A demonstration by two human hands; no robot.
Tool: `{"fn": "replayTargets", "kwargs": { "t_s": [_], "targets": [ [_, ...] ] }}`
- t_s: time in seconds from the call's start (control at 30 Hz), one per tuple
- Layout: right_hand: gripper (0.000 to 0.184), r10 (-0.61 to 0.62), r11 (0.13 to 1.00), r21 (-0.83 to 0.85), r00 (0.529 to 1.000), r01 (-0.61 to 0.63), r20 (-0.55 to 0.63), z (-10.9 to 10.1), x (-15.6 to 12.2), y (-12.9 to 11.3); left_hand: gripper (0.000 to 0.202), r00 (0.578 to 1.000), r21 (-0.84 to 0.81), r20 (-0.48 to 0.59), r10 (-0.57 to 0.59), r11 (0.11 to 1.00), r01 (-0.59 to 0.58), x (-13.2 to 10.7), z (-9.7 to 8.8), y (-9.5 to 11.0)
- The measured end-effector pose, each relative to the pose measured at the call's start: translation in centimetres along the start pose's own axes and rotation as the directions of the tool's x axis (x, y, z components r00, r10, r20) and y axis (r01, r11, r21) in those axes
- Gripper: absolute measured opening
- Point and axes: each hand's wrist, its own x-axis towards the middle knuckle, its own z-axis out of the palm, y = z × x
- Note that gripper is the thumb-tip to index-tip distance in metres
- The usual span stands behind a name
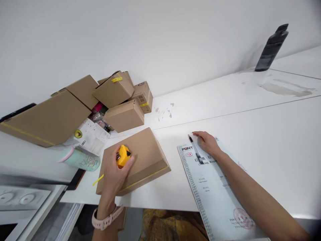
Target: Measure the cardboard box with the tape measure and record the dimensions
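My left hand point(115, 172) is wrapped round a yellow tape measure point(123, 156) on top of a closed cardboard box point(144, 147). A short bit of its yellow tape point(98, 179) shows on the other side of the hand. My right hand point(207, 142) lies at the upper edge of a pale blue printed report point(213, 201), its fingers stretched to the left. Just beside the fingertips, a black and clear pen point(195, 149) rests slantwise across the report's top. Some of the right fingers are hidden under the hand.
Several cardboard boxes point(125, 115) are piled against the wall at the left, around a white printed packet point(91, 135). A mint green tumbler point(80, 159) lies near the table's left edge. A dark bottle point(271, 50) stands at the far right on the white table point(276, 134).
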Motion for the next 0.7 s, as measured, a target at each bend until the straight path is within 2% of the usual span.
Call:
{"fn": "replayTargets", "kwargs": {
  "t_s": [0.1,0.3,0.5,0.7],
  "targets": [
    [0.046,0.012,1.0,0.019,1.0,-0.012,0.006,0.0,0.1,0.0,0.062,0.998,-0.001,-0.008,-0.057,0.998,0.057,-0.1,0.2,0.2],
    [0.042,0.038,0.998,0.042,0.999,-0.039,0.013,0.2,0.2,0.0,0.058,0.993,0.049,-0.091,-0.075,0.996,0.079,-0.4,0.8,0.0],
    [0.04,0.087,0.994,0.073,0.996,-0.087,0.004,0.1,0.3,0.1,0.056,0.987,0.048,-0.114,-0.115,0.991,0.121,-0.8,0.8,-0.3],
    [0.035,0.153,0.978,0.142,0.988,-0.15,-0.008,-0.3,-0.1,-0.7,0.057,0.987,0.033,-0.129,-0.093,0.995,0.097,-0.9,1.1,-0.4]
  ]
}}
